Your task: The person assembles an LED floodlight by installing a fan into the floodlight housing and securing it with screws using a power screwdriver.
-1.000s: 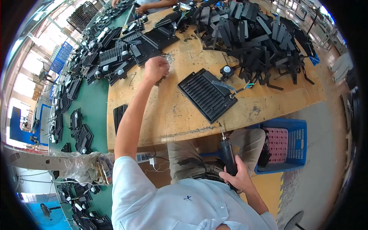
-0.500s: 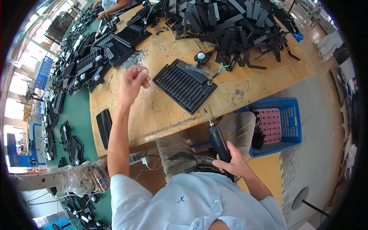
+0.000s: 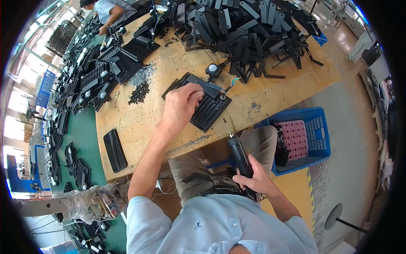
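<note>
My right hand [image 3: 259,181] grips a black electric screwdriver [image 3: 240,156], its bit pointing up and away from me just off the table's front edge. Over the left part of a black finned housing [image 3: 211,108] is my left hand [image 3: 182,109], fingers pinched together; whatever they hold is hidden. The housing lies flat on the table and carries a dark bracket [image 3: 207,88] across its upper side. A cable fitting [image 3: 223,97] with coloured wires sits at its right corner. Just beyond is a small black sensor with a white dome [image 3: 212,68].
A heap of black metal brackets [image 3: 249,34] covers the table's far side. Silver screws [image 3: 143,75] and small black parts [image 3: 139,93] lie at left, near a phone [image 3: 115,150]. More finned housings [image 3: 95,76] line the green bench. A blue crate [image 3: 323,139] stands right; another person [image 3: 112,12] sits far left.
My left hand has moved right, from over the bare table onto the housing, its fingers still pinched. The screwdriver stays in my right hand. The view has shifted slightly, revealing the small black parts.
</note>
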`<state>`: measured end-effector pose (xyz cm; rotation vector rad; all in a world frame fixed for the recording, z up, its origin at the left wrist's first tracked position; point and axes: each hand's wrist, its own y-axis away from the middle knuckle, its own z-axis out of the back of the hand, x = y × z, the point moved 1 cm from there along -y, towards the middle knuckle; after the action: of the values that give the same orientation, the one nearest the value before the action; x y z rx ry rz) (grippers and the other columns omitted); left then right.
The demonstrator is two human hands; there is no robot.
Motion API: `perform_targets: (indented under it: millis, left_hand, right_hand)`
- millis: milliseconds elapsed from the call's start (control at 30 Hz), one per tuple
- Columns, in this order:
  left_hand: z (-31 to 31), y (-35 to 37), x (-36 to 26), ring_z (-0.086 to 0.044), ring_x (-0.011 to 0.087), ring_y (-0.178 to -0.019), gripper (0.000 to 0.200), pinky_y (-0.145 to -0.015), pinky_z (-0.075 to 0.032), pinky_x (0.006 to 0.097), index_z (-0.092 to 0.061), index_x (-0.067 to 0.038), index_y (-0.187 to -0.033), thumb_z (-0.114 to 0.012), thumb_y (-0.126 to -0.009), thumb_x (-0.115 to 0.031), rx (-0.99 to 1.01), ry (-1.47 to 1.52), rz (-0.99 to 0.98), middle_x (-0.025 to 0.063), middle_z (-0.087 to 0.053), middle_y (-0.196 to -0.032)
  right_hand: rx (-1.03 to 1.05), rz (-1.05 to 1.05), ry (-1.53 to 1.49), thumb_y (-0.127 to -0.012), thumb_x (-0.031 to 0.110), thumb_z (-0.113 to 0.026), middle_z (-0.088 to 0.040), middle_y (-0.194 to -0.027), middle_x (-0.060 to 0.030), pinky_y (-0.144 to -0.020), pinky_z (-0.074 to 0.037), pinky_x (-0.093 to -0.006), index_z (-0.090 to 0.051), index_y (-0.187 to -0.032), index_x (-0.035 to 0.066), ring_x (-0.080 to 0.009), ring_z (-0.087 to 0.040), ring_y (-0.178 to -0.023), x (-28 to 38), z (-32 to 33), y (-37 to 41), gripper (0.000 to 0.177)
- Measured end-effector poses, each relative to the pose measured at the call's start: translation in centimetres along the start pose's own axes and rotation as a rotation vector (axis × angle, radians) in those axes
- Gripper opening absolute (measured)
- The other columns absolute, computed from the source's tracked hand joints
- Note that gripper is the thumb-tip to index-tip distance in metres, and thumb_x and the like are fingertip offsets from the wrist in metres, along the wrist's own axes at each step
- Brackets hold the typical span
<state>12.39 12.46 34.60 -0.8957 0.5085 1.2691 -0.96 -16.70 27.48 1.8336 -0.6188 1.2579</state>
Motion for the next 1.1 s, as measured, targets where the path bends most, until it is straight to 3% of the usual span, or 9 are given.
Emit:
perform_targets:
  millis: [33, 167, 267, 433, 533, 600, 667, 767, 1100]
  left_hand:
    - [-0.5, -0.4, 0.2, -0.071, 0.0330, -0.078, 0.009, -0.071, -0.056, 0.0388, -0.068, 0.005, -0.100, -0.070, -0.093, -0.002, -0.044, -0.048, -0.051, 0.0205, -0.071, -0.089]
    - [-2.4, -3.1, 1.4, -0.065, 0.0393, -0.102, 0.009, -0.092, -0.052, 0.0451, -0.066, 0.003, -0.102, -0.068, -0.093, -0.001, -0.093, -0.205, -0.391, 0.0169, -0.069, -0.102]
    - [-4.2, -3.6, 2.9, -0.064, 0.0380, -0.107, 0.008, -0.096, -0.049, 0.0452, -0.065, 0.002, -0.100, -0.068, -0.093, -0.002, -0.052, -0.231, -0.561, 0.0168, -0.069, -0.101]
    - [-3.0, -0.6, 2.7, -0.064, 0.0370, -0.107, 0.008, -0.095, -0.050, 0.0432, -0.064, -0.001, -0.101, -0.066, -0.094, 0.000, 0.220, -0.138, -0.437, 0.0158, -0.070, -0.106]
    - [-1.8, 1.1, 1.7, -0.065, 0.0333, -0.105, 0.009, -0.094, -0.051, 0.0407, -0.065, -0.001, -0.102, -0.067, -0.094, 0.001, 0.204, 0.020, -0.463, 0.0139, -0.071, -0.105]
    - [-1.0, 1.3, 1.3, -0.068, 0.0259, -0.099, 0.005, -0.088, -0.054, 0.0367, -0.069, 0.001, -0.099, -0.069, -0.093, 0.001, -0.025, -0.095, -0.452, 0.0108, -0.072, -0.101]
    - [-0.4, 2.7, 0.8, -0.068, 0.0169, -0.088, 0.004, -0.081, -0.056, 0.0325, -0.071, 0.003, -0.099, -0.070, -0.096, 0.001, -0.039, 0.114, -0.073, 0.0081, -0.074, -0.096]
    - [-0.2, 4.8, 0.5, -0.068, 0.0108, -0.082, 0.006, -0.076, -0.058, 0.0284, -0.072, 0.005, -0.102, -0.069, -0.098, 0.001, -0.001, 0.341, 0.193, 0.0071, -0.075, -0.094]
    - [-0.2, 7.7, 0.6, -0.071, 0.0132, -0.084, 0.010, -0.077, -0.060, 0.0265, -0.073, 0.008, -0.105, -0.065, -0.101, 0.003, -0.025, 0.334, 0.237, 0.0102, -0.076, -0.096]
  right_hand:
    - [-0.003, -0.004, -0.007, -0.091, 0.018, -0.083, -0.060, -0.084, -0.0020, -0.054, -0.051, -0.0272, -0.049, -0.123, 0.002, -0.0095, -0.062, -0.062, 0.1, 0.0, 0.1, 0.050]
    - [0.009, 0.007, -0.020, -0.091, 0.017, -0.083, -0.060, -0.085, -0.0023, -0.054, -0.051, -0.0272, -0.048, -0.125, 0.002, -0.0097, -0.062, -0.062, -0.2, 0.0, 0.5, 0.051]
    - [0.004, 0.000, -0.014, -0.091, 0.017, -0.083, -0.060, -0.084, -0.0025, -0.053, -0.050, -0.0268, -0.048, -0.126, 0.002, -0.0098, -0.061, -0.062, 0.4, -0.1, 0.7, 0.051]
    - [0.037, -0.055, 0.040, -0.089, 0.022, -0.085, -0.059, -0.078, -0.0008, -0.053, -0.048, -0.0271, -0.050, -0.122, 0.003, -0.0085, -0.060, -0.060, 0.6, 0.3, 2.0, 0.051]
    - [0.095, -0.078, 0.127, -0.088, 0.025, -0.087, -0.059, -0.076, -0.0003, -0.054, -0.048, -0.0273, -0.051, -0.119, 0.003, -0.0080, -0.059, -0.059, 0.2, 0.6, 2.6, 0.052]
    - [0.119, -0.083, 0.156, -0.088, 0.027, -0.087, -0.059, -0.075, -0.0004, -0.054, -0.048, -0.0272, -0.051, -0.118, 0.003, -0.0080, -0.059, -0.059, -0.3, 0.3, 2.7, 0.052]
    - [0.129, -0.087, 0.152, -0.088, 0.027, -0.087, -0.059, -0.075, -0.0008, -0.054, -0.047, -0.0271, -0.051, -0.118, 0.003, -0.0081, -0.059, -0.059, -0.8, 0.0, 2.6, 0.052]
    - [0.118, -0.048, 0.173, -0.088, 0.027, -0.086, -0.058, -0.075, -0.0005, -0.053, -0.047, -0.0268, -0.051, -0.118, 0.003, -0.0080, -0.058, -0.059, -1.1, -0.4, 2.4, 0.052]
    - [0.117, -0.129, 0.134, -0.088, 0.028, -0.086, -0.056, -0.073, 0.0001, -0.052, -0.046, -0.0266, -0.051, -0.124, 0.003, -0.0075, -0.059, -0.059, -0.3, -1.0, 1.3, 0.056]
